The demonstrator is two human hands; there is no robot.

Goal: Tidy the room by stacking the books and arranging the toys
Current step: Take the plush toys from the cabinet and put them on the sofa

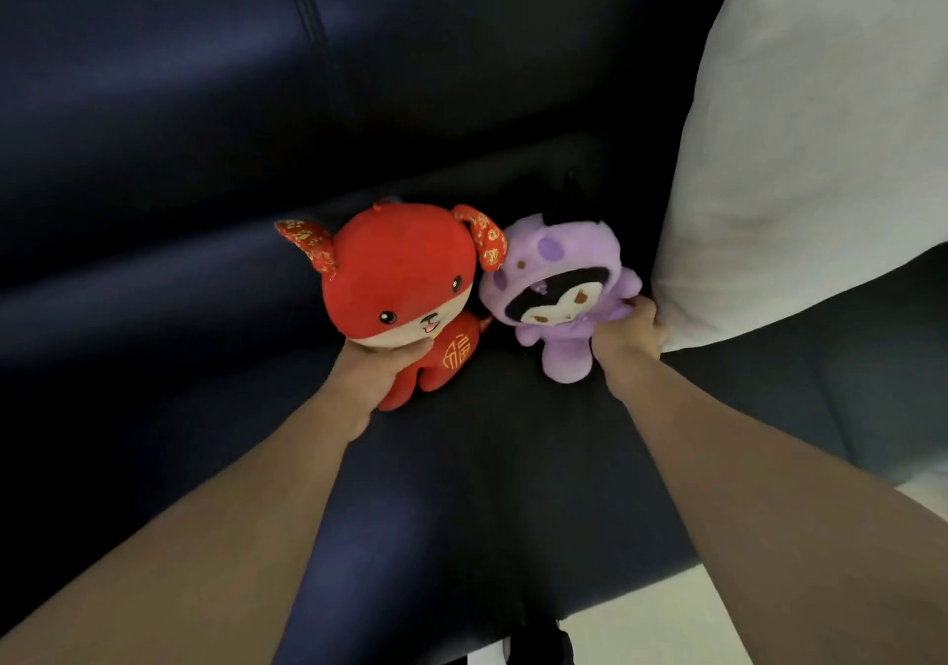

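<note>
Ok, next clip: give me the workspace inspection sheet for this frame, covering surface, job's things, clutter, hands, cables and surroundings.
Surface: dark blue sofa seat, with its backrest behind.
Job's things: red plush dog and purple plush doll side by side on the seat, facing the camera, the dog's ear touching the doll's hood. No books seen.
Clutter: nothing seen.
Hands: left hand grips the red plush dog under its chin; right hand grips the purple plush doll at its side.
Cables: nothing seen.
Surroundings: white pillow leaning at the right, close beside the right hand; pale floor at the bottom edge, with a dark object there, too cropped to identify.
</note>
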